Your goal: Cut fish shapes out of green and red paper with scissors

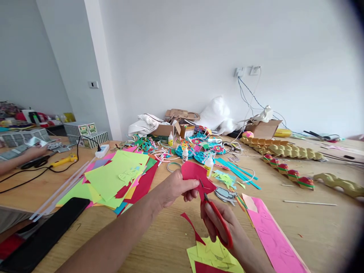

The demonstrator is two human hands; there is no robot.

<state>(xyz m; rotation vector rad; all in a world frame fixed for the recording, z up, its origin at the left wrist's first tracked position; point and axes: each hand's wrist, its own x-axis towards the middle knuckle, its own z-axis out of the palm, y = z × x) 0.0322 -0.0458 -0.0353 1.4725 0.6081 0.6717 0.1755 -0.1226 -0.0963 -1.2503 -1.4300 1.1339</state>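
Observation:
My left hand pinches a piece of red paper by its lower left side, thumb on top. In my right hand is a pair of red-handled scissors, whose blades meet the lower right part of the red paper. A narrow red offcut lies below, its lower end touching yellow paper pieces with pencil outlines. Just beyond the hands are a glue bottle and a grey fish-like cutout.
Stacked coloured paper lies left, near a black phone-like slab and a yellow glue gun. A pink paper strip and egg-carton pieces lie right. Another person's hand is at far left.

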